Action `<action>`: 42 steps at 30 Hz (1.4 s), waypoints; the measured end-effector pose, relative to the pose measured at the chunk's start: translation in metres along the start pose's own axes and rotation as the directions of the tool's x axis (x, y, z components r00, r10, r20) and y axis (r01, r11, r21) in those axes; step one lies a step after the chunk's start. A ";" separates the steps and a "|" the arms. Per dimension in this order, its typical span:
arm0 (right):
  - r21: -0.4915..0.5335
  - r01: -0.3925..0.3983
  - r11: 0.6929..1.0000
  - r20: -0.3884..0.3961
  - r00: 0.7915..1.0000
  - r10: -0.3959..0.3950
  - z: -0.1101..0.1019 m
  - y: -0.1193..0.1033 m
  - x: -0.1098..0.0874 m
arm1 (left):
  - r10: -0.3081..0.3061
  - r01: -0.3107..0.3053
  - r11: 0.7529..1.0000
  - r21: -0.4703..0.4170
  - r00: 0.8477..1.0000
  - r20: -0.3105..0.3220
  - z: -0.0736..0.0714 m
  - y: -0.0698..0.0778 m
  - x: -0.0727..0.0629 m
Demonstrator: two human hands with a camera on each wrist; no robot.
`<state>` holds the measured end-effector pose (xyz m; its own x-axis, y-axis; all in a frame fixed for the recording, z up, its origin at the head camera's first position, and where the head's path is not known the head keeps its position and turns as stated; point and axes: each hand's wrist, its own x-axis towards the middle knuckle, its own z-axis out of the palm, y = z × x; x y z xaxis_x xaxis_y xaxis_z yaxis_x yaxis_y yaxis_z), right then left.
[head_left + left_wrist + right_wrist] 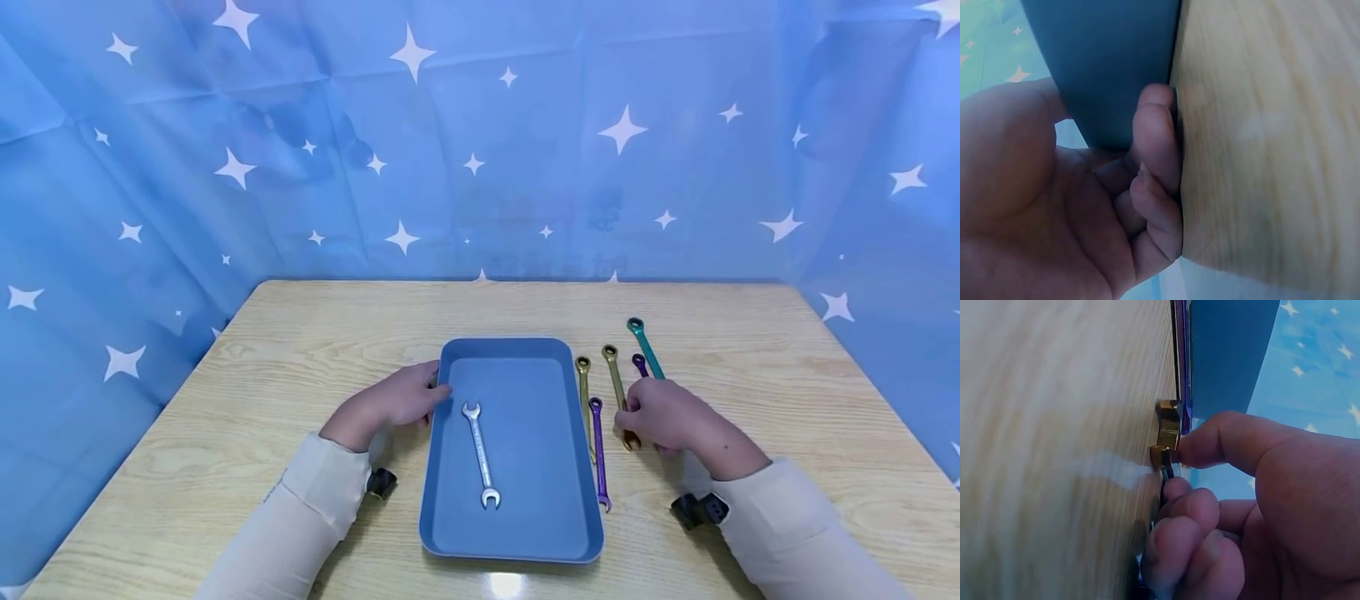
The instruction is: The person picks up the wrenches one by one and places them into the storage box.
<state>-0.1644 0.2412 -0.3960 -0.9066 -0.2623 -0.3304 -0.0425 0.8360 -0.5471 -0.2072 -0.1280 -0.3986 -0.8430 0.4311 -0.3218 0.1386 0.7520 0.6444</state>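
Observation:
My left hand (401, 394) grips the left rim of a blue tray (525, 533), thumb over the edge. In the left wrist view, curled fingers (1157, 140) lie against the tray's outer wall near the tabletop. One silver open-end wrench (481, 454) lies inside the tray. To its right, my right hand (663, 417) pinches a gold combination wrench (615, 375) near its open end. The right wrist view has the thumb against that gold wrench (1169, 434). Partly hidden behind this hand are a purple wrench (640, 364) and a green wrench (647, 348).
Along the tray's right side, another gold wrench (584, 392) and another purple wrench (601, 458) lie on the wooden table (322, 333). A blue star-patterned cloth (480, 150) hangs behind the table's back edge.

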 end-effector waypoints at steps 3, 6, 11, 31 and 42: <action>-0.020 -0.007 1.000 -0.001 1.000 0.007 0.001 0.000 0.001 | -0.001 0.001 1.000 0.000 1.000 -0.007 0.000 -0.001 0.000; -0.036 -0.008 0.999 -0.002 1.000 0.008 0.001 0.000 0.002 | -0.002 0.002 1.000 -0.003 1.000 -0.013 0.000 -0.001 0.001; -0.046 -0.007 0.999 0.007 1.000 0.007 0.000 0.000 0.002 | -0.011 0.011 1.000 -0.008 1.000 -0.010 0.001 -0.002 0.001; -0.041 0.005 0.999 0.011 1.000 -0.005 -0.001 -0.001 -0.001 | -0.018 0.018 1.000 -0.009 1.000 -0.011 0.001 -0.003 0.002; -0.024 0.033 0.999 0.010 0.999 -0.033 -0.001 0.003 0.001 | -0.015 0.015 1.000 -0.008 1.000 -0.007 0.000 -0.003 0.002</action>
<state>-0.1662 0.2441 -0.3971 -0.9004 -0.2947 -0.3200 -0.0829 0.8383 -0.5388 -0.2090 -0.1296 -0.4018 -0.8485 0.4162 -0.3270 0.1215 0.7545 0.6449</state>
